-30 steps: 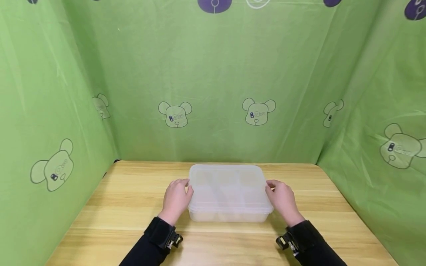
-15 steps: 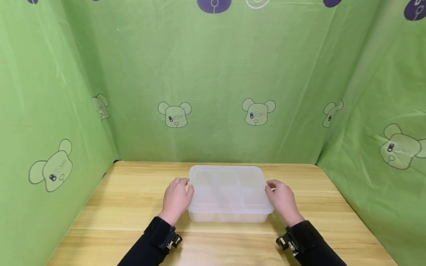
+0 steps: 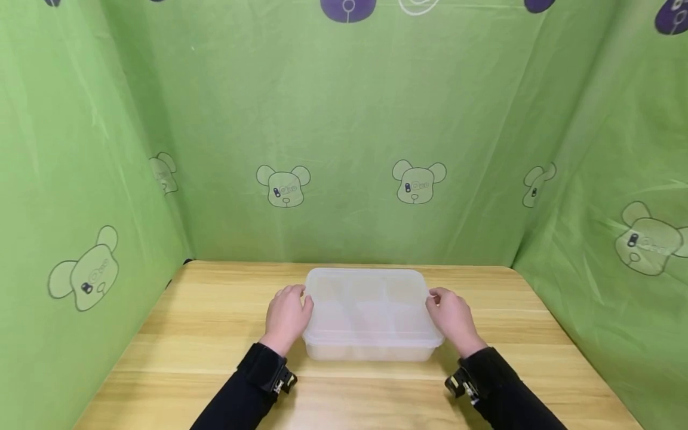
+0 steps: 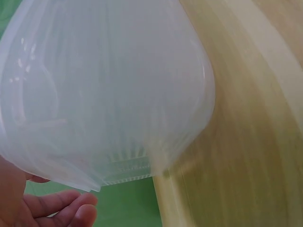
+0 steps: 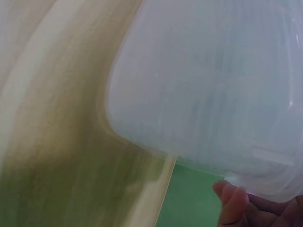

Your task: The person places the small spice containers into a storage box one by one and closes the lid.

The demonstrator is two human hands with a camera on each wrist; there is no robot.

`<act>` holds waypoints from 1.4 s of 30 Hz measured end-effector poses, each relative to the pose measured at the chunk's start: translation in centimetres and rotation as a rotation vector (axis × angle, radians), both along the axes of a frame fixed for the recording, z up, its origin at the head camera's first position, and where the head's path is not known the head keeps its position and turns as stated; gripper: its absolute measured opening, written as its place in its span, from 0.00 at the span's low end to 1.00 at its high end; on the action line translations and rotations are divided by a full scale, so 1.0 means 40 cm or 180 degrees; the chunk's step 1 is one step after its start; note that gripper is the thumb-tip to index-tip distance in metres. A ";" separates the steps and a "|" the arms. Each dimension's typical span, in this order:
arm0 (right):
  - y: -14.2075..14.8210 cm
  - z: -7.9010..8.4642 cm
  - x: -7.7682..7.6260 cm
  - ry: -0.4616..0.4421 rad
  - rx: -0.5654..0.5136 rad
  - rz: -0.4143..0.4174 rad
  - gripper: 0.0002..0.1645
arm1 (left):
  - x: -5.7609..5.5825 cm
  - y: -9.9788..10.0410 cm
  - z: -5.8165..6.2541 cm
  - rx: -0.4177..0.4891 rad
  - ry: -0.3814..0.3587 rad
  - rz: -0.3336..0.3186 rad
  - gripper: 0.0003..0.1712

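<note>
A translucent plastic food container (image 3: 371, 352) sits on the table with its frosted lid (image 3: 371, 310) on. Pale divided compartments show faintly through the lid. My left hand (image 3: 286, 316) holds the lid's left rim, thumb toward the top and fingers at the side. On the opposite side, my right hand (image 3: 453, 316) grips the right rim in the same manner. In the left wrist view, curled fingers (image 4: 61, 208) lie at a tab on the lid's edge. The right wrist view has fingertips (image 5: 232, 194) touching the rim. Part of each hand is hidden behind the container.
The wooden table (image 3: 215, 382) reaches back to a green cloth (image 3: 344, 227) printed with bear heads. Cloth walls also stand at the left and right sides. Both wrists carry black straps with small cameras (image 3: 283, 381).
Both hands have shifted very slightly inward along the rim. The container and its lid look unmoved apart from a tiny shift of the whole view.
</note>
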State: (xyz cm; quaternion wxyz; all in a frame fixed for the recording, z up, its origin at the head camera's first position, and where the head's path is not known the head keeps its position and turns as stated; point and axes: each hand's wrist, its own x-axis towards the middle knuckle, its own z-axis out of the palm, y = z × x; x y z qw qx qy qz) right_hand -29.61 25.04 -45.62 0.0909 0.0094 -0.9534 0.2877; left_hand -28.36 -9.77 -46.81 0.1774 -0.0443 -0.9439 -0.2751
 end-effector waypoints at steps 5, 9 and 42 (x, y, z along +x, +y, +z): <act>-0.002 0.001 -0.024 -0.0295 0.0146 0.0099 0.26 | -0.023 0.002 0.004 -0.0023 -0.0052 0.0026 0.20; -0.001 0.006 -0.038 -0.0564 0.0162 0.0125 0.30 | -0.033 0.009 0.012 -0.0028 -0.0247 0.0051 0.21; -0.005 -0.001 -0.062 -0.1371 -0.0166 0.0143 0.49 | -0.057 0.047 0.023 0.0013 -0.1480 0.0532 0.35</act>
